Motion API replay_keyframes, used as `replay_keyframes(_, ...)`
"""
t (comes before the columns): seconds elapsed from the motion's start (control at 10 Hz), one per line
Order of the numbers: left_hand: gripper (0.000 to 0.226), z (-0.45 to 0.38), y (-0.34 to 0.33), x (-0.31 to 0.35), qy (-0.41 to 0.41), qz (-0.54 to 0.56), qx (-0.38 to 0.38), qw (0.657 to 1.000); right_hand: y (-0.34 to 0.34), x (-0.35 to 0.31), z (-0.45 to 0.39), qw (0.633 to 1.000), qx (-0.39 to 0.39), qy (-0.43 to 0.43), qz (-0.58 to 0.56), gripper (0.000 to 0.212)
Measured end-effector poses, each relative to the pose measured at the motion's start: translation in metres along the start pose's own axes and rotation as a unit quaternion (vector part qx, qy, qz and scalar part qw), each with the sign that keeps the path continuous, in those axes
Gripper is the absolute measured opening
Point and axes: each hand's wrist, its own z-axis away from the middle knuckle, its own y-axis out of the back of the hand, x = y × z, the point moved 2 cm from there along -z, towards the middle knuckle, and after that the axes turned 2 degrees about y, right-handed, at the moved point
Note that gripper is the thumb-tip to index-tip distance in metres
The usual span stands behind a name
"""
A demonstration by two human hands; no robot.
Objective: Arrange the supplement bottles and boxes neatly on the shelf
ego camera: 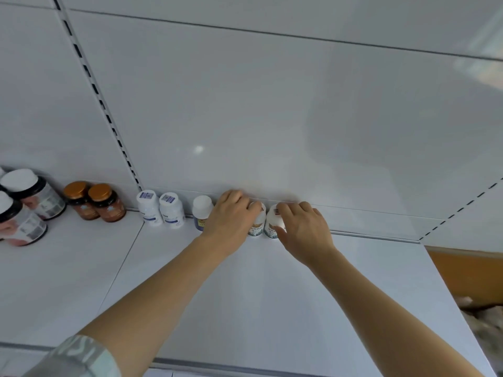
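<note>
White shelf (245,289), seen from above; white back panel (245,104) behind it. A row of supplement bottles is set along the back edge.

Left hand (231,216): grip is curled over the top of a white-capped bottle (257,227) with a teal-and-tan label; the cap is partly covered by the fingers. Right hand (304,227): grip is closed round the twin bottle (273,223) just beside it, thumb at the label, fingers across the cap. The two bottles are seen touching or nearly so, both upright against the back panel.

Just left of the left hand, a white-capped bottle with a dark blue label (202,212) is partly hidden by the hand. Further left, two white bottles (160,209) with barcode stickers on the caps are stood side by side. Beyond the shelf joint, two amber jars with bronze lids (95,201) are noted, then larger white-lidded jars (24,205) at the left edge.

A patterned sleeve (79,357) is visible at the lower left.
</note>
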Motion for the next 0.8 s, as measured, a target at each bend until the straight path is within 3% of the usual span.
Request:
replay_keyframes(0.4,0.04,-0.001,-0.001,0.004,-0.008,0.004,0.004,1.0,-0.001,0.008,0.006,0.999,0.031,0.008,-0.01,0.035)
replay_keyframes(0.6,0.043,0.003,0.006,0.01,0.037,0.016,-0.005,0.999,0.003,0.008,0.006,1.0,0.017,0.0,-0.001,0.037)
replay_keyframes(0.8,0.046,0.015,0.026,0.009,0.08,0.098,0.037,0.991,0.023,0.009,0.016,0.997,0.06,0.001,-0.045,0.051)
